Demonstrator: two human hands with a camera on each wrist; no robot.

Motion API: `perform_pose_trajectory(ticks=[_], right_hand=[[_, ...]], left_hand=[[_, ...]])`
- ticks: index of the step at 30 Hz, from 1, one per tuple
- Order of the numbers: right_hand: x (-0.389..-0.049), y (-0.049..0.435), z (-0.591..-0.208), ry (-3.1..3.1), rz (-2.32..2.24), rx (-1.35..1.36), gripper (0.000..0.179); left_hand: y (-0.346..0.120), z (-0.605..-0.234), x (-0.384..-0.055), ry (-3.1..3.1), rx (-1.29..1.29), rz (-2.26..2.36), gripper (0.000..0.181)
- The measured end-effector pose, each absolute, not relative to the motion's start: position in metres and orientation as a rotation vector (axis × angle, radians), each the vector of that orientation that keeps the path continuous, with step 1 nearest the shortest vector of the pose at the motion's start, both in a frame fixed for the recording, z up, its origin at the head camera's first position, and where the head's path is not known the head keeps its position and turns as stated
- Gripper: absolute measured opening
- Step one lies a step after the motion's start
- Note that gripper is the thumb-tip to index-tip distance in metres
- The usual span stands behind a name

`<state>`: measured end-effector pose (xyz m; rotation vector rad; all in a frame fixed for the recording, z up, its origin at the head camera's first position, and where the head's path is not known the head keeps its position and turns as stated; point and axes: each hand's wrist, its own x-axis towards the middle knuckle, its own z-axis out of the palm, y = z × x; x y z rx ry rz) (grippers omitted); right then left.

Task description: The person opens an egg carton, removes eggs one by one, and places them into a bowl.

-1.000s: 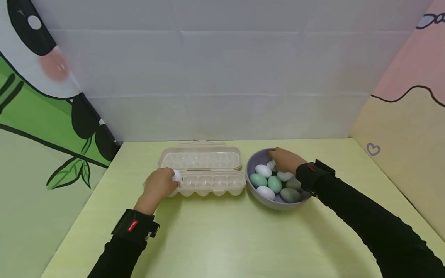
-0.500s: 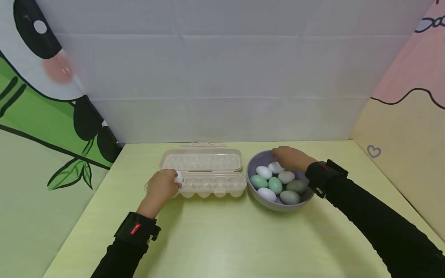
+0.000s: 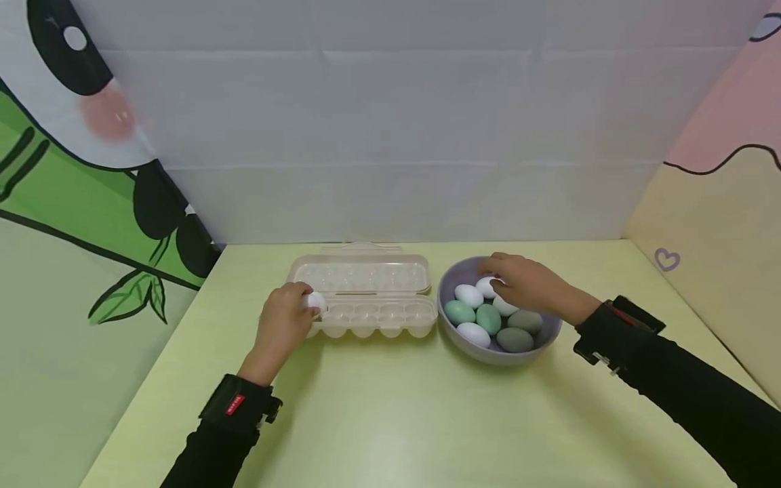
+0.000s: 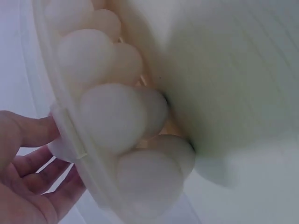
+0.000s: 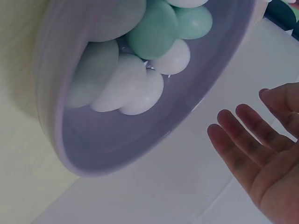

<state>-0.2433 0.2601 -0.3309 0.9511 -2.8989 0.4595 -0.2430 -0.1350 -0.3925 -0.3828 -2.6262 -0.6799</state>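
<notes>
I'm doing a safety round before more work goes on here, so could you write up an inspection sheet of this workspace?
Surface: pale yellow table, with the carton and bowl side by side.
Egg carton: clear plastic, lid open toward the back wall.
Bowl: purple-grey, holding white, green and grey-green eggs.
Left hand: holds a white egg at the carton's left end; whether it is seated cannot be told.
Right hand: above the bowl, fingers relaxed, no egg seen in it.
Clutter: nothing seen.
Cables: nothing seen.
Surroundings: whitish back wall; cartoon patterns on the left wall and right wall.
</notes>
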Motion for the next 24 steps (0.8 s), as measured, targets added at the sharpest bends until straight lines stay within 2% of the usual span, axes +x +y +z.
perform_pose_trajectory(ticks=[7, 16, 24], right_hand=[[-0.234, 0.249, -0.32, -2.714, 0.517, 1.041, 0.021], [-0.231, 0.205, -0.319, -2.569, 0.644, 1.224, 0.022], [-0.228, 0.175, -0.33, -2.572, 0.631, 1.354, 0.04]], left_hand=[[-0.119, -0.379, -0.24, -2.489, -0.46, -0.959, 0.032], [-0.062, -0.375, -0.228, -2.383, -0.547, -1.568, 0.029], [-0.014, -0.366, -0.217, -2.269, -0.564, -1.934, 0.024]])
